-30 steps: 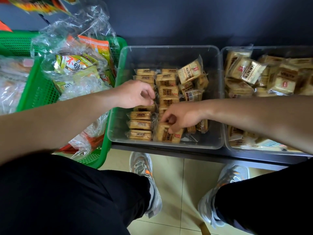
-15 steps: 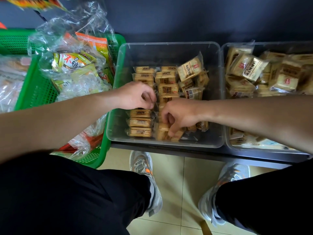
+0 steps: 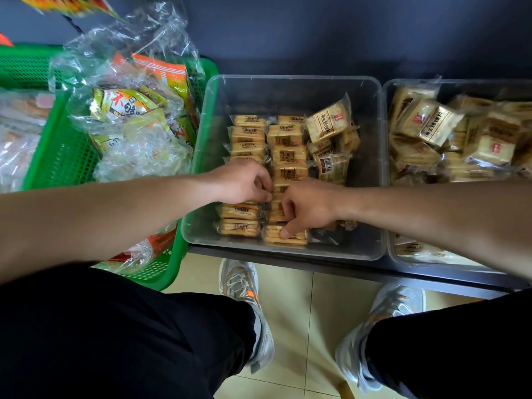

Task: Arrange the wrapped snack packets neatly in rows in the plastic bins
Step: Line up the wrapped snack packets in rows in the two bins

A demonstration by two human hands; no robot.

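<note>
In the middle bin [image 3: 368,220] the wrapped packets stand on edge in two files that run from the near wall toward the far one. Each packet's long axis lies crosswise, left to right, with its printed edge turned up. The left row [image 3: 247,136] and the second row [image 3: 288,152] sit side by side, touching. To their right a few loose packets [image 3: 328,123] lean at odd angles, one tilted face-up against the others. The left hand [image 3: 239,182] hangs over the seam between the two files with its fingers curled down among the packets, which lie under and just beyond the fingertips. Whether it actually pinches one I cannot tell. The right hand [image 3: 311,203] sits just beside it over the near part of the second row. Its forefinger [image 3: 289,230] is stretched toward the near wall, and the tip rests on the nearest packet [image 3: 283,239] — which lies flat-on to that wall. The other fingers are folded under, and what they hold, if anything, is hidden. The right bin [image 3: 387,174] holds a jumble of the same packets pointing every way. A green basket [image 3: 66,156] stuffed with clear bags [image 3: 129,116] stands to the left — below, grey shoes [image 3: 240,283] on a tiled floor [image 3: 293,312].
</note>
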